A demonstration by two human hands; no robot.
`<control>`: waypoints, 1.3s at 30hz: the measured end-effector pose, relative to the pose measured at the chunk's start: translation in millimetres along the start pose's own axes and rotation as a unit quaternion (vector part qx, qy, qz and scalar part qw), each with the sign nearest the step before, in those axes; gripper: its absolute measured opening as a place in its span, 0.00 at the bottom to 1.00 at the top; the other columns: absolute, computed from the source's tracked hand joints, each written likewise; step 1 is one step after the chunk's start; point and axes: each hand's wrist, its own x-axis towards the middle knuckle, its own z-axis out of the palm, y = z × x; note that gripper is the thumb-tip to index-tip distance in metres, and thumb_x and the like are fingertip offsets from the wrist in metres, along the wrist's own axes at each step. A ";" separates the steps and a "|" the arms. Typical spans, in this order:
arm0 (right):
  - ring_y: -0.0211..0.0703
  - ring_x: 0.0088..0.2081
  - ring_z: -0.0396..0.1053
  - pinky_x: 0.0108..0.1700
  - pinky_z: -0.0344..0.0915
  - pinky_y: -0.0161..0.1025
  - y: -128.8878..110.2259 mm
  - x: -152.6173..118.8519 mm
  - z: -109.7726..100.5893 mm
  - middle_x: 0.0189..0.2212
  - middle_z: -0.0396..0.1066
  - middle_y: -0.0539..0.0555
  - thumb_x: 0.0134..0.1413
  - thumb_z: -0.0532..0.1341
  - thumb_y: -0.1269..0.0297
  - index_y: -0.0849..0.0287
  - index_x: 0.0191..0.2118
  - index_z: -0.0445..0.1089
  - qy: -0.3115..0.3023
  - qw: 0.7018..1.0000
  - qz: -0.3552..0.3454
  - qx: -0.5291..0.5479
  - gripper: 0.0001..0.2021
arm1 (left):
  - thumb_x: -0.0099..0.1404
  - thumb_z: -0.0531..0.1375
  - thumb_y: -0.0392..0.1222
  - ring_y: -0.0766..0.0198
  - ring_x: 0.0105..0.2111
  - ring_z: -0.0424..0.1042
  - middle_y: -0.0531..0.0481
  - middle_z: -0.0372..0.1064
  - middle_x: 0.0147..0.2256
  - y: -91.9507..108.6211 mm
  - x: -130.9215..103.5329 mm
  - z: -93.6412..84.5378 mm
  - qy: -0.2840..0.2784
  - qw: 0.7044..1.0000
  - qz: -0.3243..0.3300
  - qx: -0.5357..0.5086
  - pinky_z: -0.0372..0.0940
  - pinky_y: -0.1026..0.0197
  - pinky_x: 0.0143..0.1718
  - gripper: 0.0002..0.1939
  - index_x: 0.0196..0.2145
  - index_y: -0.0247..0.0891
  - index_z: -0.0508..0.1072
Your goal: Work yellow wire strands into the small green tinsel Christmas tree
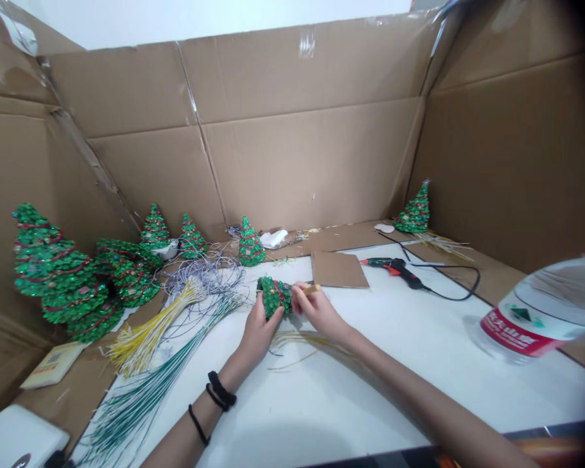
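1. green tree (275, 296), toward 6 o'clock in view, gripped by the left hand (259, 325).
2. right hand (318, 311) pinches a wooden handle (314, 289) at the tree's 3 o'clock side.
3. another tree (251, 244) stands at its 11 o'clock.

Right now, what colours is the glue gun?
The glue gun is black and orange-red, best seen in the head view.

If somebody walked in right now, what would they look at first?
Probably the big, glittery Christmas tree at the far left, wrapped in red garland, and the large water bottle with a red-and-white label at the far right. In the middle, the left hand holds a little Christmas tree, while the right hand grips a wooden handle beside it.
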 end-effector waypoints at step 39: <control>0.33 0.15 0.54 0.20 0.52 0.31 -4.8 -15.8 3.4 0.11 0.57 0.46 0.59 0.45 0.48 0.60 0.23 0.66 0.089 0.979 0.112 0.143 0.25 | 0.65 0.52 0.51 0.57 0.51 0.64 0.44 0.65 0.51 3.1 0.2 4.1 0.003 0.999 0.021 -0.047 0.57 0.55 0.52 0.23 0.54 0.39 0.59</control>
